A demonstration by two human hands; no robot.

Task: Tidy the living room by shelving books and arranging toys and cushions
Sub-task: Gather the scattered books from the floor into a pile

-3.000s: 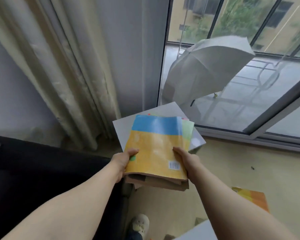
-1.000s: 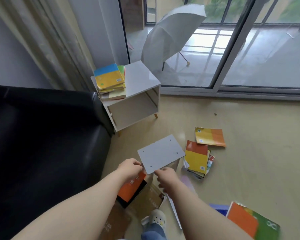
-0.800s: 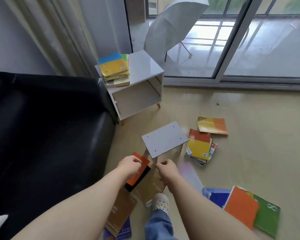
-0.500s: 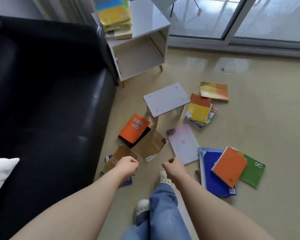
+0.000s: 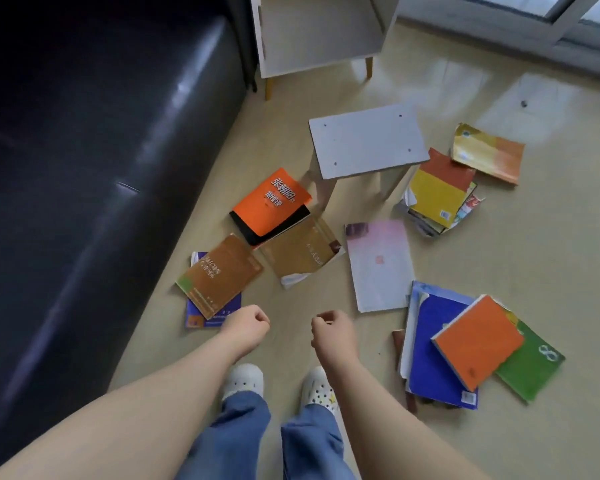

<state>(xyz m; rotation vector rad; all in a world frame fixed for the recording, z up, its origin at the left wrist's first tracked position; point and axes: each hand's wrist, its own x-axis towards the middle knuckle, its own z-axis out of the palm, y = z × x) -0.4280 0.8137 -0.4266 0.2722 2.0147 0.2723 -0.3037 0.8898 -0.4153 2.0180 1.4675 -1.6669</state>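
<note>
Several books lie scattered on the beige floor. An orange book (image 5: 270,201) lies near the sofa, with two brown books (image 5: 219,274) (image 5: 302,255) just below it and a pale pink one (image 5: 379,264) to their right. At the right, an orange book (image 5: 477,340) lies on a blue one (image 5: 430,348) and a green one (image 5: 530,365). A yellow and red stack (image 5: 437,195) sits further back. My left hand (image 5: 247,328) and my right hand (image 5: 331,331) hover above the floor with fingers curled, holding nothing.
A black leather sofa (image 5: 94,161) fills the left side. A white open side table (image 5: 312,32) stands at the top, and a small white stool (image 5: 364,143) stands among the books. My feet in white clogs (image 5: 243,379) are on the floor below my hands.
I set the stack of books on the side table, then turned and looked down. My view has dropped toward the floor books, and both empty hands have lowered with it.
</note>
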